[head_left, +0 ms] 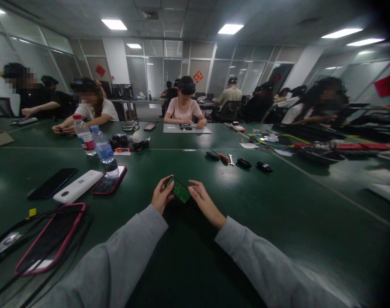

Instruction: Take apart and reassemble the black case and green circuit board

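Observation:
A small green circuit board [181, 192] is held tilted above the dark green table [262, 205], at the middle of the view. My left hand [163, 193] grips its left end, with the thumb on top. Just right of the board is my right hand [203, 199], its fingers apart and pointing toward the board's right end; it holds nothing that I can see.
Phones [109, 179], a white power bank [78, 186] and cables lie at left, with two bottles [102, 145] behind. Beyond my hands are a wrench [231, 160], a screwdriver and black parts [244, 163]. People sit around the table.

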{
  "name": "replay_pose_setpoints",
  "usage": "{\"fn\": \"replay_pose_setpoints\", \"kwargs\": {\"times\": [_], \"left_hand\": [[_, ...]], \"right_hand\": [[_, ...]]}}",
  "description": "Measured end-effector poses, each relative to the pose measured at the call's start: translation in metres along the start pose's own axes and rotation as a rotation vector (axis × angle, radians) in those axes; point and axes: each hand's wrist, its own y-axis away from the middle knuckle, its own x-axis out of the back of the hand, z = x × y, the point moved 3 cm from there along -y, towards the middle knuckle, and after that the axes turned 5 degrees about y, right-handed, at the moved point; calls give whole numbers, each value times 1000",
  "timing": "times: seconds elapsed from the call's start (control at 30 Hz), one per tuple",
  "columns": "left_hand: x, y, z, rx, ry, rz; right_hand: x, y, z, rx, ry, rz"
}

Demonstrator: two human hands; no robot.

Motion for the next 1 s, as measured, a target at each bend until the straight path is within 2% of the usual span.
{"fn": "replay_pose_setpoints", "kwargs": {"times": [0.13,0.2,0.3,0.43,0.5,0.6,0.7,0.9,1.0], "left_hand": [[-3,1,0,10,44,-50],[-5,1,0,17,63,-87],[-7,3,-2,45,72,-95],[-9,7,-10,186,64,-22],[-13,11,-14,248,71,-26],[-18,16,-17,263,57,-46],[-20,19,-15,228,29,-52],[-16,16,-14,203,46,-23],[-15,15,-15,193,50,-13]], "right_hand": [[-7,3,4,-289,-463,-264],[-8,6,5,-364,-570,-296],[-9,8,6,-397,-614,-271],[-8,7,3,-303,-497,-203],[-5,5,2,-210,-335,-99],[-2,4,2,-65,-96,7],[-3,4,3,-22,-24,-6],[-5,6,3,-73,-41,-85],[-4,5,4,-50,-13,-57]]}}
